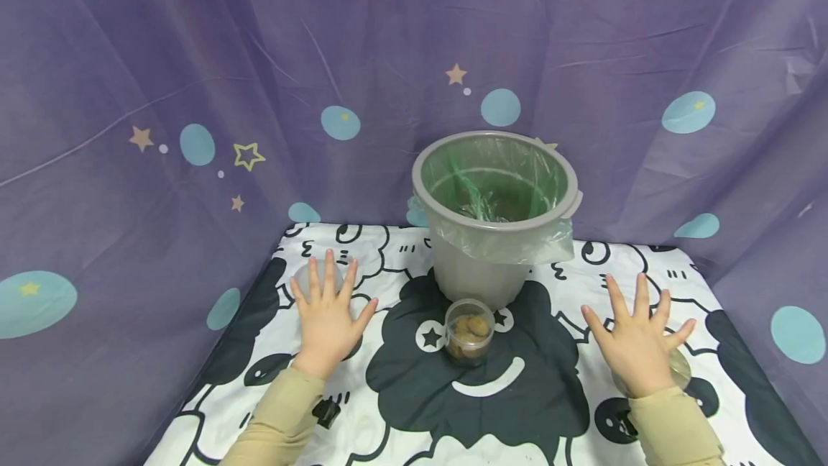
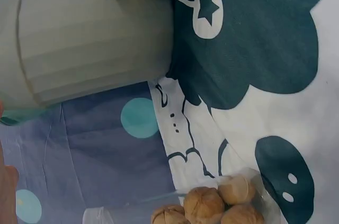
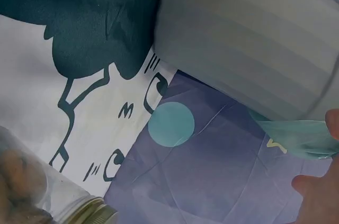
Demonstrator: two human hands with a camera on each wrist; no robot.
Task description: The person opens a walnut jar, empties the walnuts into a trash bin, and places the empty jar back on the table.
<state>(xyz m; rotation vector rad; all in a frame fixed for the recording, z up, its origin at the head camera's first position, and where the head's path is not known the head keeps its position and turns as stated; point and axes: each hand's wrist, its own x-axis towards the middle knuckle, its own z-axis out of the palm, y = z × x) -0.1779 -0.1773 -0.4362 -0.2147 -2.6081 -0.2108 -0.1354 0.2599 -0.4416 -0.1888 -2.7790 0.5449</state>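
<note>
My left hand [image 1: 326, 329] is held with straight, spread fingers, and it overlaps a clear jar [image 1: 319, 277] in the head view. Several walnuts [image 2: 204, 205] show inside that jar in the left wrist view. On the other side, my right hand [image 1: 637, 351] also has its fingers spread and holds nothing. Beneath it, partly hidden, is a jar with a gold-coloured lid [image 1: 679, 369]; the right wrist view shows brown contents [image 3: 21, 179] in it. Between the hands stands a small clear open jar [image 1: 468, 351] with brown nut-like pieces [image 1: 471, 327].
A grey bin [image 1: 481, 272] lined with a translucent green bag [image 1: 550, 239] stands at the back middle, directly behind the small jar. The black-and-white patterned cloth [image 1: 414, 444] covers the table. A purple curtain [image 1: 388, 34] hangs behind and at both sides.
</note>
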